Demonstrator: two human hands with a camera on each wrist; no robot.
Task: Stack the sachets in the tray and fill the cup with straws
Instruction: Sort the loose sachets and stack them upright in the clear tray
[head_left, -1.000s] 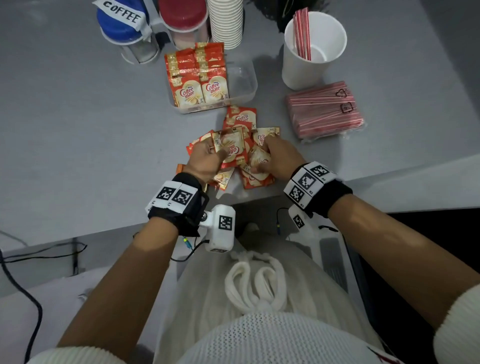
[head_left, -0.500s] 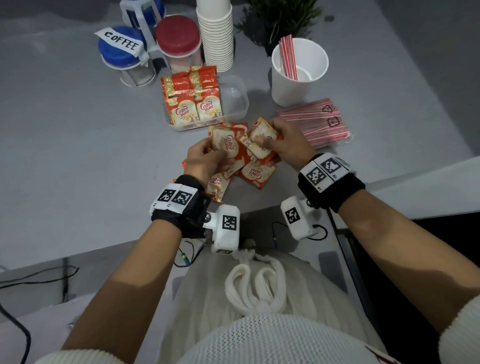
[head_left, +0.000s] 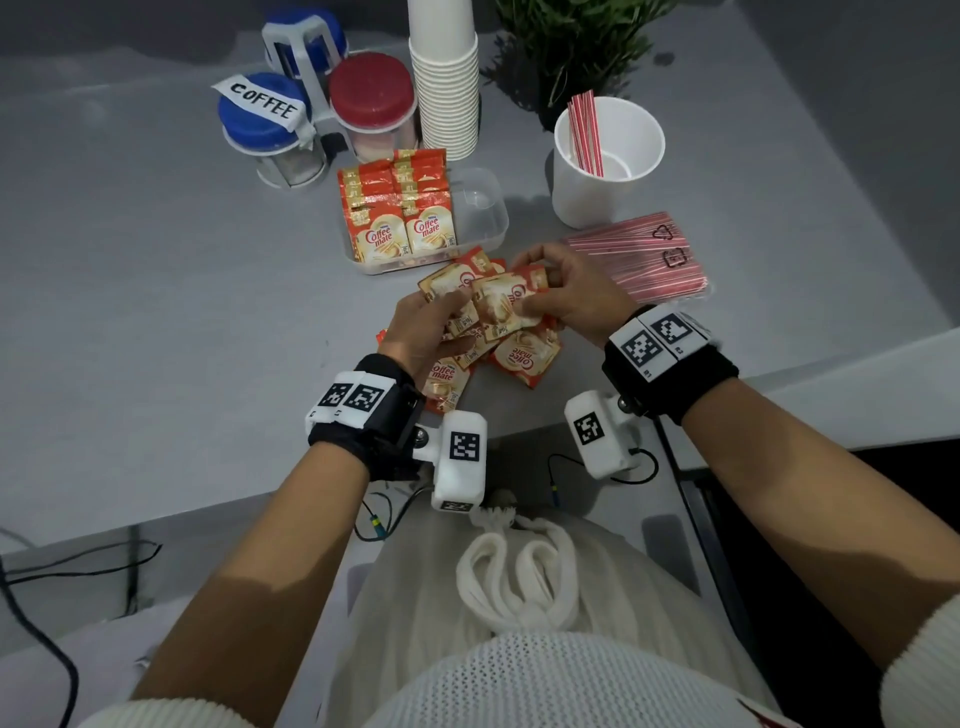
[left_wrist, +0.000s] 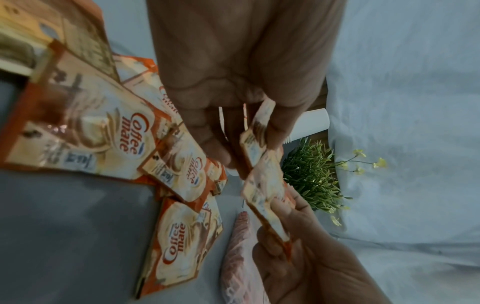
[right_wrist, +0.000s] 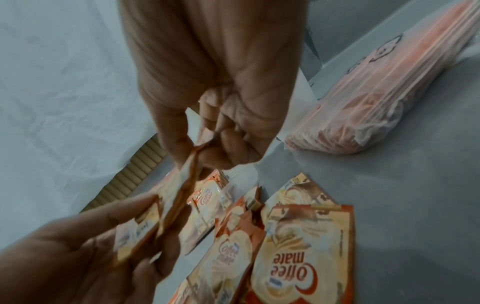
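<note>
Right now we see both forearms reaching forward over the near edge of the grey bench (head_left: 156, 322), hands raised just above a loose pile of sachets (head_left: 524, 353) lying near that edge. Our left hand (head_left: 423, 327) is palm-in, fingers (left_wrist: 215, 148) curled and pinching a sachet (head_left: 447, 283) between thumb and fingertips; the left wrist view shows that packet edge-on in the pinch. Our right hand (head_left: 576, 296) comes in from the right, wrist cocked, thumb and curled fingers (right_wrist: 176, 150) pinching a second sachet (head_left: 506, 306) by its top edge. Both held sachets meet and overlap between the two hands, above the pile. Whether each hand holds one packet or several, we cannot tell; the wrist views are blurred.

Beyond the hands, the clear tray (head_left: 483, 218) sits on the bench with a row of sachets (head_left: 400, 208) standing in its left part, right part showing bare plastic. Right of the tray, the white cup (head_left: 608, 176) stands upright with a few red-striped straws (head_left: 586, 132) leaning against its left inner wall. A wrapped pack of straws (head_left: 636, 260) lies flat just in front of the cup, right beside our right hand.

Further back: a jar with a blue lid tagged COFFEE (head_left: 265, 111), a red-lidded jar (head_left: 371, 91), a stack of paper cups (head_left: 444, 78), a green plant (head_left: 576, 47).
</note>
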